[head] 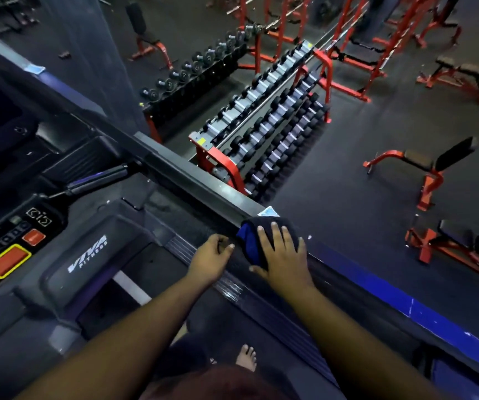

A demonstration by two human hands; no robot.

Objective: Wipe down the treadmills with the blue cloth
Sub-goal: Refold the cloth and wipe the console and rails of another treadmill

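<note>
The blue cloth (248, 241) lies bunched on the treadmill's right side rail (192, 180), a long dark bar running from upper left to lower right. My right hand (283, 256) presses flat on the cloth with its fingers spread. My left hand (211, 259) sits just left of the cloth on the ribbed foot strip beside the belt, fingers curled, holding nothing. The treadmill console (10, 249) with red, yellow-edged and green buttons fills the lower left.
Beyond the rail stands a red dumbbell rack (267, 128) with several dumbbells. Red weight benches (431, 168) dot the dark gym floor to the right. A bare foot (247, 357) stands on the treadmill belt below my arms.
</note>
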